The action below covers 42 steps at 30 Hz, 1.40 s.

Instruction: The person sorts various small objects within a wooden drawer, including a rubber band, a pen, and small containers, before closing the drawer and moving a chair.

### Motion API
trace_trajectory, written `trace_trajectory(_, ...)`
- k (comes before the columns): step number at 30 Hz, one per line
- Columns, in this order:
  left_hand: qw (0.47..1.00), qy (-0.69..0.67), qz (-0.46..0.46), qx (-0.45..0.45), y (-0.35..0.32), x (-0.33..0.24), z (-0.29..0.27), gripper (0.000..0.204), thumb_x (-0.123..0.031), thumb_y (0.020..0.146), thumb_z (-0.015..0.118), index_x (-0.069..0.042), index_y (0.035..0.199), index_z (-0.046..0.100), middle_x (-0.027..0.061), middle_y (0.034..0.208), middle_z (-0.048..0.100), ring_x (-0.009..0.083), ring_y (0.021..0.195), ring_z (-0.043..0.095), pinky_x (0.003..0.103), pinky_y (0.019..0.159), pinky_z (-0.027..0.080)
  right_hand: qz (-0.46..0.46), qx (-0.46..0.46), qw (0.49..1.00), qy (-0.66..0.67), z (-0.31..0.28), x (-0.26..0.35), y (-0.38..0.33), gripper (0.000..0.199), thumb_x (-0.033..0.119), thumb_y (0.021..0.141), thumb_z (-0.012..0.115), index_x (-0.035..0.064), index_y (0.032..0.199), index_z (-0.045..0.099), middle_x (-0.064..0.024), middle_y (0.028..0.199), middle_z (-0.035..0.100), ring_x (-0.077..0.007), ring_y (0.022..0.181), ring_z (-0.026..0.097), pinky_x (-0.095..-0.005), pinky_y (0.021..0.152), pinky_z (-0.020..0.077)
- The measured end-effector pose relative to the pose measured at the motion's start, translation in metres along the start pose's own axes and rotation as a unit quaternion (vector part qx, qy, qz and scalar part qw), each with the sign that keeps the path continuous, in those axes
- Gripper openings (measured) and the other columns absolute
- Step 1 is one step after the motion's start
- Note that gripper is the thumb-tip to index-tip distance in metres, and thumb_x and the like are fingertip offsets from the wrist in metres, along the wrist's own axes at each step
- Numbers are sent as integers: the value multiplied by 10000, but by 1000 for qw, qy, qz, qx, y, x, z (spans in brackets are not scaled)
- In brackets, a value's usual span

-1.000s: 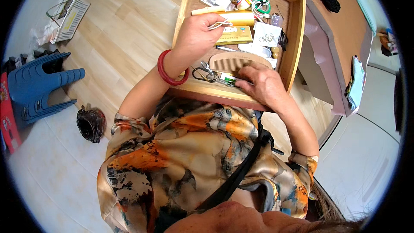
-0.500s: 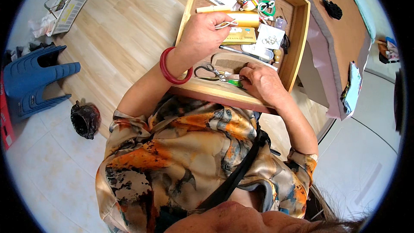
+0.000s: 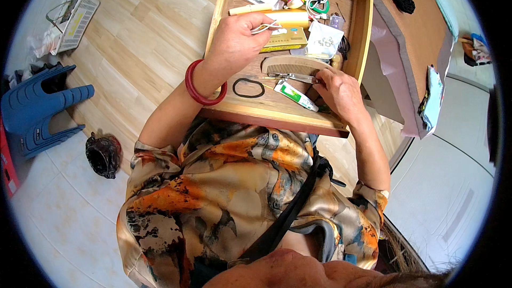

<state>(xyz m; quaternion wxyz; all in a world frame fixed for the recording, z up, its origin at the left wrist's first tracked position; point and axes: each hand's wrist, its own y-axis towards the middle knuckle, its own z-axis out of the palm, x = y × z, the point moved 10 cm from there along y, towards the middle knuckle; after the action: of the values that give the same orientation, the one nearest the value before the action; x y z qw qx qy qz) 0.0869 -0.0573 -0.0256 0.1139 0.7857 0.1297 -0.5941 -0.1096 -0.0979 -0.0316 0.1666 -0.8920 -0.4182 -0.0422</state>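
Comb (image 3: 293, 65) as landmark, lying in the wooden drawer (image 3: 277, 117). Left hand (image 3: 239, 40) sits beyond and left of comb: thumb and fingers pinched on a white cord (image 3: 265, 28), slack loop showing. Right hand (image 3: 341, 92) at comb's right end, fingertips closed on the end of a slim metal tool (image 3: 294, 78), which runs along comb's near edge. Lifted clear of drawer floor or not: cannot tell. Hands well apart. Near side of comb: green-and-white tube (image 3: 296, 95); left of that, black band (image 3: 249, 88). Far side: yellow box (image 3: 285, 39).

Handling, as judged: light pinch suits the tool; straight lift rather than a drag should spare comb's teeth, where metal could snag. Cord best gathered short, lest its loop catch the box. Right palm best kept high over the tube.
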Motion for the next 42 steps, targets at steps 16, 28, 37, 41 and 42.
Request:
trace_trajectory(16,999,-24,-39,-3,3,12,1,167,-98,828,626,21,944,645,22,785,644,37,716,540,208,635,460,-327,-7,943,56,11,128,8,165,123,748,510,59,867,605,-94,793,537,-263,778,569,-361,672,466)
trace_trajectory(28,997,-66,-38,0,3,8,-4,165,-72,832,618,21,967,639,12,825,636,33,727,535,188,626,456,-267,39,939,215,8,98,14,119,108,731,633,29,800,578,-98,827,547,-292,789,552,-382,703,455)
trace_trajectory(37,994,-91,-65,22,4,7,-3,147,-33,838,591,35,962,627,35,882,641,56,769,557,193,664,471,-114,-104,986,69,-17,44,10,322,80,716,655,12,1021,578,-138,971,567,-313,889,534,-405,783,435)
trace_trajectory(41,994,-90,-52,23,5,9,-3,148,-38,839,592,40,962,624,40,891,643,55,771,556,194,677,469,-148,-54,972,176,-10,57,-5,274,104,728,658,30,989,614,-116,912,571,-298,866,540,-385,776,442)
trace_trajectory(42,993,-100,-57,23,5,9,-3,147,-37,839,592,40,961,623,40,891,643,55,771,556,195,676,468,-180,-56,964,190,-10,63,-9,231,136,757,648,40,966,631,-107,896,582,-284,861,554,-373,771,455)
